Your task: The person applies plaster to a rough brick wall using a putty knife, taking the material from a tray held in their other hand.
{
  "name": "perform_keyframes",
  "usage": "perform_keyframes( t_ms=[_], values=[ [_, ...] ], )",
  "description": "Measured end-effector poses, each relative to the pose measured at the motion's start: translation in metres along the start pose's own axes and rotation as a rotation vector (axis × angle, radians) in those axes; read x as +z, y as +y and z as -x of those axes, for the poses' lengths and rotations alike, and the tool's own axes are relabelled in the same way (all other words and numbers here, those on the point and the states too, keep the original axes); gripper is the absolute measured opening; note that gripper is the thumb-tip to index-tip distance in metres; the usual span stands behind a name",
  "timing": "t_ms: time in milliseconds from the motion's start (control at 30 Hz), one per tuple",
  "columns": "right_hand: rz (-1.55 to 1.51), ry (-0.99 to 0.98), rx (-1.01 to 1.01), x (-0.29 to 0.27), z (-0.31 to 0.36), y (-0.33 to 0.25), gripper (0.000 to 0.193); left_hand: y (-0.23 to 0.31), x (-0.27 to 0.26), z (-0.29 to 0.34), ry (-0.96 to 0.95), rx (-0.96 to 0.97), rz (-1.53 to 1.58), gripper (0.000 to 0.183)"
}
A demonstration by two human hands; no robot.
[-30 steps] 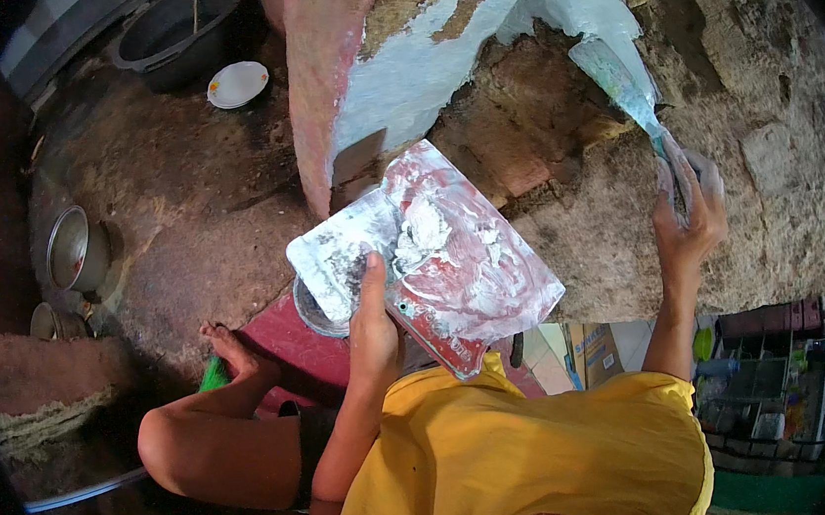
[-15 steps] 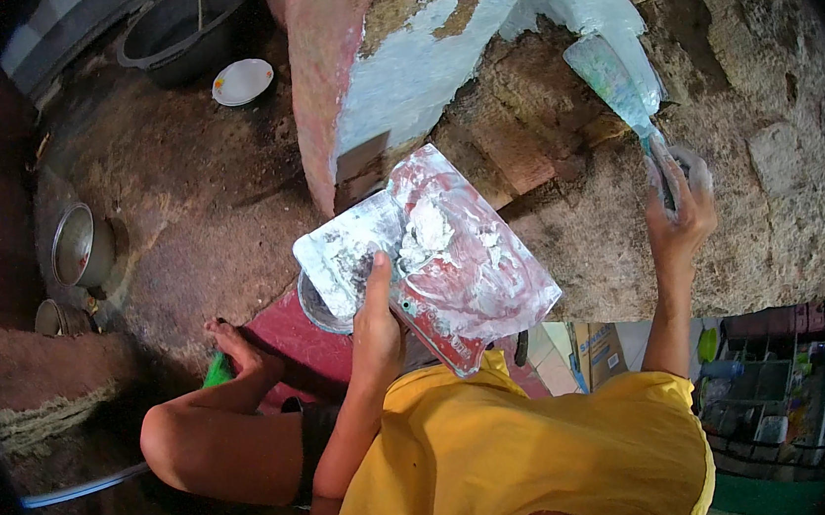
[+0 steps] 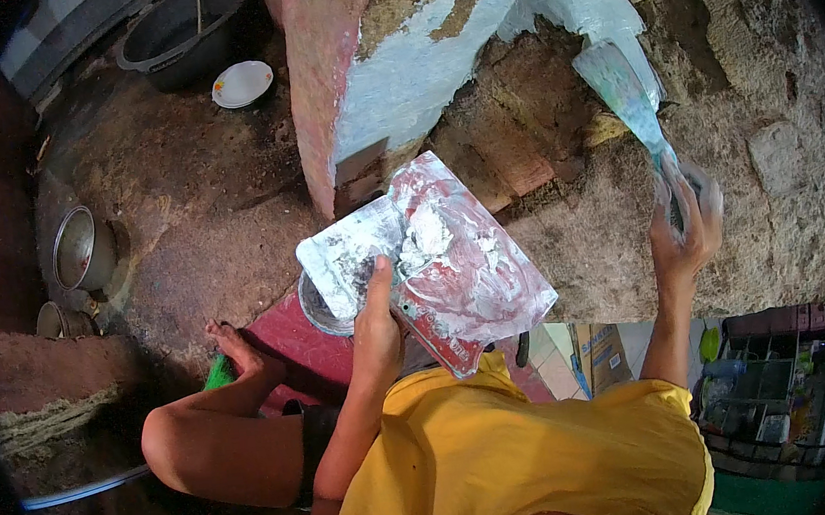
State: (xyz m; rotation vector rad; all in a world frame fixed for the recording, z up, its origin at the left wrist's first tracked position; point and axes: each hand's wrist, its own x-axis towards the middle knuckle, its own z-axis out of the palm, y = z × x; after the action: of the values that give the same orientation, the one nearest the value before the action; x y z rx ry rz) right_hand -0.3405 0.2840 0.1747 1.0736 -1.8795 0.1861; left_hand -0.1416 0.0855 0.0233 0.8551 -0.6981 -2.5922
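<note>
My right hand (image 3: 684,221) grips a putty knife (image 3: 621,88), its wide blade smeared pale green and white. The blade lies against or just over the edge of a curved band of white putty (image 3: 590,4) on the rough wall; I cannot tell if it touches. In front of my body, my left hand (image 3: 377,328) holds a red board (image 3: 478,271) with a lump of white putty (image 3: 425,236) and smears on it. My left thumb presses on a white-coated rectangular plate (image 3: 348,254) beside the board. The other left fingers are hidden underneath.
Below the plate shows the rim of a round container (image 3: 316,306). At the far left stand a dark basin (image 3: 188,41), a white plate (image 3: 242,83) and a metal pot (image 3: 84,247). A pinkish wall edge (image 3: 326,77) juts out ahead. A rack (image 3: 793,390) stands at lower right.
My right hand and the putty knife have shifted slightly down and to the right along the putty's edge. My left hand and the board have barely moved.
</note>
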Motion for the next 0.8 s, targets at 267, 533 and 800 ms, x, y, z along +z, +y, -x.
perform_keyframes(
  t_ms=[267,533,800],
  values=[
    [-0.032,0.000,-0.014,0.013,-0.011,0.003,0.042,-0.002,-0.002,-0.002,-0.007,0.022,-0.025,0.060],
    [0.019,-0.028,0.055,0.013,0.001,0.000,0.030,-0.008,-0.006,-0.006,0.029,0.051,0.019,0.049],
    [-0.058,-0.016,0.069,0.016,-0.014,-0.008,0.032,0.001,0.005,0.003,0.017,-0.001,-0.060,0.063]
  ],
)
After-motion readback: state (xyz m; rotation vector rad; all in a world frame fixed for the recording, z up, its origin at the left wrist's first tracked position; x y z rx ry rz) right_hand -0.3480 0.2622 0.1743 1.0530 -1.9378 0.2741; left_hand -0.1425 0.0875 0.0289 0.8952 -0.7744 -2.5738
